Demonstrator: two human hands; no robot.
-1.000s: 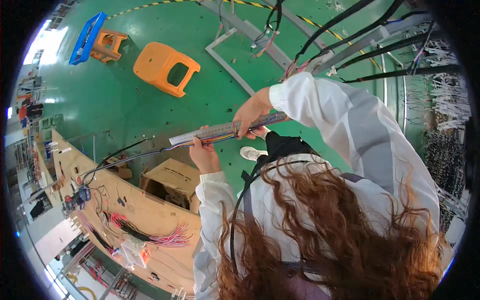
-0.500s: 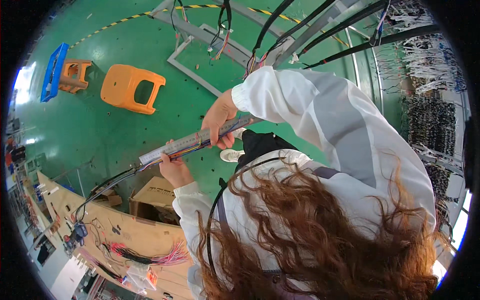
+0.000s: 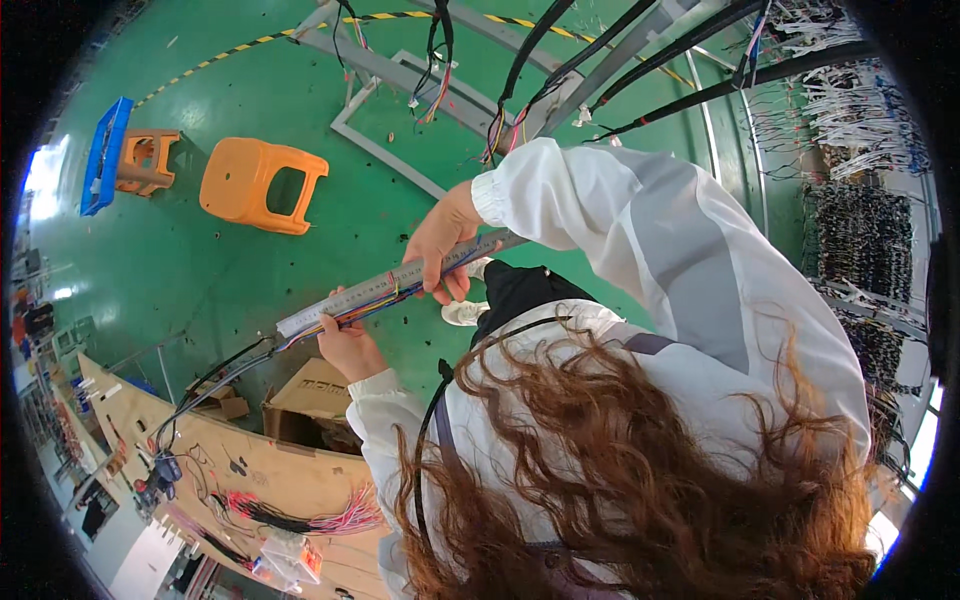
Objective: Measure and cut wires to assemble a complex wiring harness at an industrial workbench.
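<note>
A long metal ruler (image 3: 345,304) lies aslant in front of me, with a bundle of thin coloured wires (image 3: 372,304) running along its near edge. My left hand (image 3: 352,350) is closed on the ruler and wires close to the ruler's left end, thumb on the near side. Farther up to the right, my right hand (image 3: 442,243) wraps over the same ruler and bundle, its fingers closed around them. Beyond the ruler's left end the wires pass into dark cables (image 3: 222,367) that sag down to the bench. Part of the ruler is hidden under my right hand.
An orange stool (image 3: 240,182) and a blue crate (image 3: 105,160) stand far left. Black-sleeved cables (image 3: 690,100) hang over a grey metal frame (image 3: 390,160). At lower left, a wooden bench (image 3: 300,475) holds pink and black wires (image 3: 330,522). A cardboard box (image 3: 310,395) sits beside it.
Both hands keep their grip on the ruler and wires, with only a very slight shift. The surroundings have shifted a little in the view.
</note>
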